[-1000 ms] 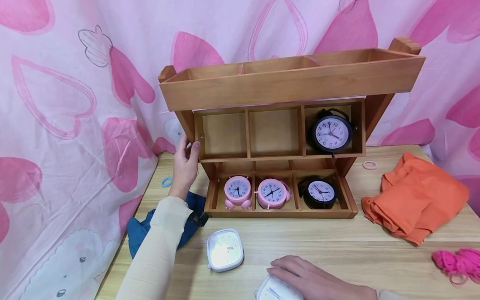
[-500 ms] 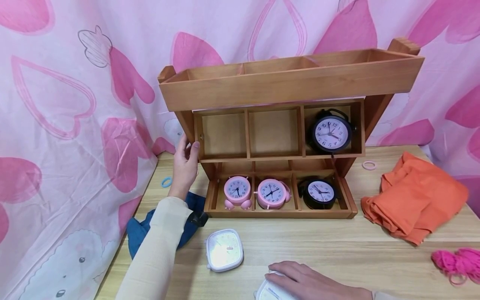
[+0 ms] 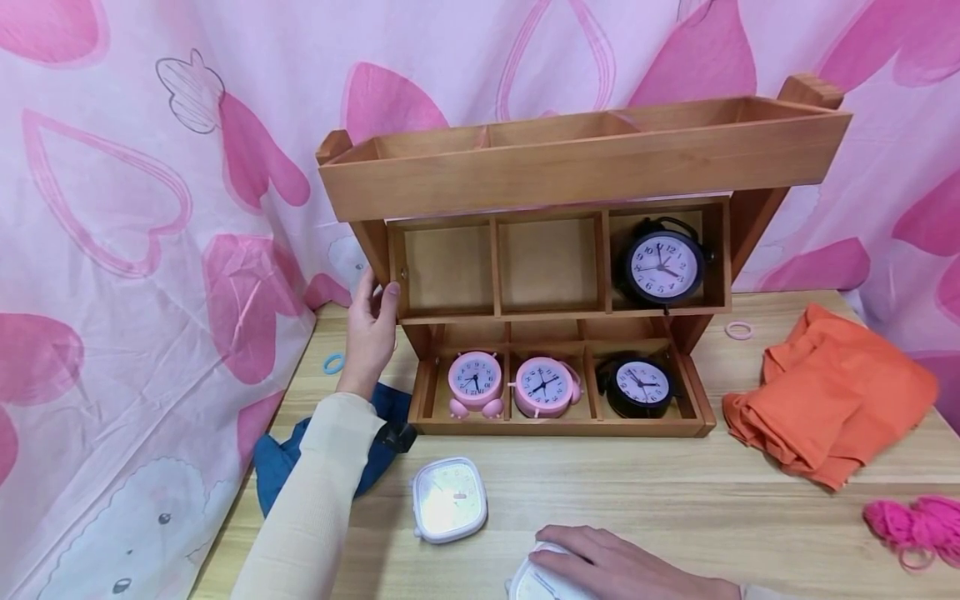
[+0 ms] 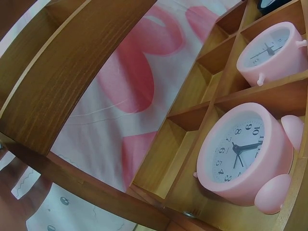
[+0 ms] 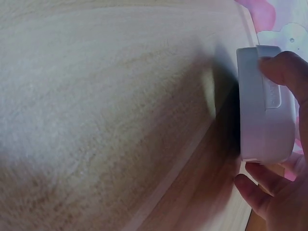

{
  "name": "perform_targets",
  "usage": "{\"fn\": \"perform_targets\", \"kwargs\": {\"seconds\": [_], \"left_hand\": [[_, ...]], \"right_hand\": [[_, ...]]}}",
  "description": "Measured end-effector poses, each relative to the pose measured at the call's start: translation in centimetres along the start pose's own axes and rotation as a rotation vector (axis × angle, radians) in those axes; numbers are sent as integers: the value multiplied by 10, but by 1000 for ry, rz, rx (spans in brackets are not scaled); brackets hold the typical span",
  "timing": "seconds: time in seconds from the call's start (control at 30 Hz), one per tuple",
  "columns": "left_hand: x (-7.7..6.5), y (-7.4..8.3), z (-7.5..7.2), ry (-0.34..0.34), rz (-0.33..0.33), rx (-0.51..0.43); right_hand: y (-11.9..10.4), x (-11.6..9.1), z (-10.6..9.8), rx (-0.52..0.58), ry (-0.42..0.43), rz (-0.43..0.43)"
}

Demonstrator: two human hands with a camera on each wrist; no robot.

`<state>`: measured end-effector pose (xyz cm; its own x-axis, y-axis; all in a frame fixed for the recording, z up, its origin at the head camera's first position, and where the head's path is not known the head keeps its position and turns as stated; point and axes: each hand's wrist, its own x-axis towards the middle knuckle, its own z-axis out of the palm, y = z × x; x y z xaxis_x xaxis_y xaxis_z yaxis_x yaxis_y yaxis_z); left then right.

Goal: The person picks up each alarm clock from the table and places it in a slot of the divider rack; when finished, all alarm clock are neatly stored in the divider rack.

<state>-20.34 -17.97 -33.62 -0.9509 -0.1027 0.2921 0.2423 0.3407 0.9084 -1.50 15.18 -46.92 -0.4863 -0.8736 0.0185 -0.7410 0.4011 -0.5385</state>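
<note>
My left hand [image 3: 369, 337] holds the left side post of a wooden three-tier rack [image 3: 585, 173], its thumb in front and fingers behind. Low in the head view, my right hand [image 3: 622, 567] grips a white alarm clock [image 5: 264, 130]. The right wrist view has the thumb on one side of this clock and fingers at the other, close over the table. A second, square white alarm clock [image 3: 450, 502] lies face up between the arms. In the bottom tier are two pink alarm clocks [image 4: 240, 154] and a black alarm clock [image 3: 639, 389]. Another black one stands in the middle tier's right compartment.
Orange cloth [image 3: 832, 396] lies folded on the right, with a bundle of pink yarn [image 3: 915, 527] nearer. Dark blue cloth [image 3: 281, 467] lies under the left forearm. A blue ring [image 3: 333, 363] and a pink ring [image 3: 738, 331] flank the rack; a patterned curtain [image 3: 247, 50] hangs behind.
My right hand has shifted slightly left and toward the near edge, the white alarm clock with it. The left hand and rack hold their place.
</note>
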Motion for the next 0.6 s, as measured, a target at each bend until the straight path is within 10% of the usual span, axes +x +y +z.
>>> {"fn": "perform_targets", "kwargs": {"seconds": [0.6], "left_hand": [[-1,0,-1,-4,-1,-4]], "right_hand": [[-1,9,-30,50,143,66]]}}
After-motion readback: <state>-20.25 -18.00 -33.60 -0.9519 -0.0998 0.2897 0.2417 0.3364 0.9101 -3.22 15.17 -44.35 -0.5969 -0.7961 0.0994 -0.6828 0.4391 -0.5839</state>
